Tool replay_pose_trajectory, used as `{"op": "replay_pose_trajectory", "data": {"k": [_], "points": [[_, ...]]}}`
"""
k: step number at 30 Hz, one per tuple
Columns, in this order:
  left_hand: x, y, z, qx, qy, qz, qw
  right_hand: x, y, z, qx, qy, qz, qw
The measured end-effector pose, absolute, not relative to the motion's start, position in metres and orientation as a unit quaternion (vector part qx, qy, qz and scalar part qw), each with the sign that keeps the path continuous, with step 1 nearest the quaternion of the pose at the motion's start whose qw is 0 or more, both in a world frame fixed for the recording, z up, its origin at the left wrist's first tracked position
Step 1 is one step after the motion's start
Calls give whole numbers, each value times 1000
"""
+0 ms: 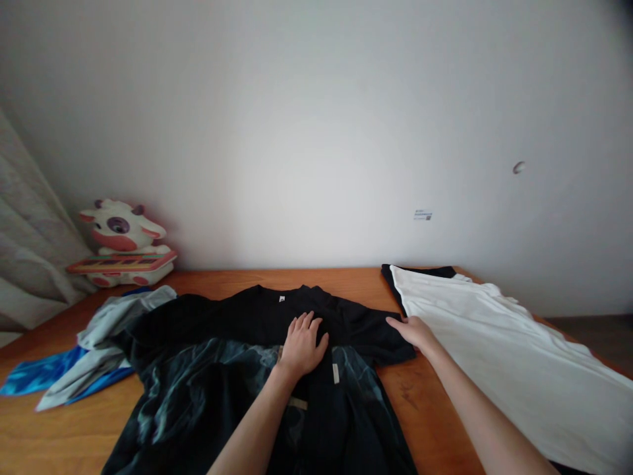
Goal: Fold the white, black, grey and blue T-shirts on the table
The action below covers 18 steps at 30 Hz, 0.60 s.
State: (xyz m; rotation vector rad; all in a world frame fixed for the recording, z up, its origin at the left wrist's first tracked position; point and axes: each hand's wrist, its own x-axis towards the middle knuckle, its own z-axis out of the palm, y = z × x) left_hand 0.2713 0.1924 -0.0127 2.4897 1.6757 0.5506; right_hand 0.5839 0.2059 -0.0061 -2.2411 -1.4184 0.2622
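Observation:
A black short-sleeved shirt (pixel 257 313) with a bluish smoky pattern lies spread on the wooden table (pixel 415 409), its neckline toward the wall. A small white tag shows inside the collar, and a pale label sits on the front. My left hand (pixel 302 344) rests flat on the chest of the shirt, fingers spread. At the end of the right-hand sleeve, my right hand (pixel 415 332) pinches the cuff between thumb and fingers.
White folded cloth (pixel 499 356) lies over black fabric on the right. Grey and blue clothes (pixel 113 323) are heaped at left. Behind them stands a cow-shaped toy keyboard (pixel 123 247), beside a curtain (pixel 34 224). A wall (pixel 316 145) borders the table's far edge.

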Motion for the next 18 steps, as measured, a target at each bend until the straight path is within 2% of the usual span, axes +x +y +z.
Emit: {"op": "replay_pose_trajectory", "data": {"k": [5, 12, 18], "points": [[272, 193, -10, 818, 548, 170, 52, 579, 202, -2, -819, -530, 103, 196], [274, 188, -13, 784, 602, 147, 35, 566, 162, -4, -844, -524, 4, 118], [286, 215, 1, 770, 618, 154, 41, 562, 146, -20, -840, -518, -37, 158]]}}
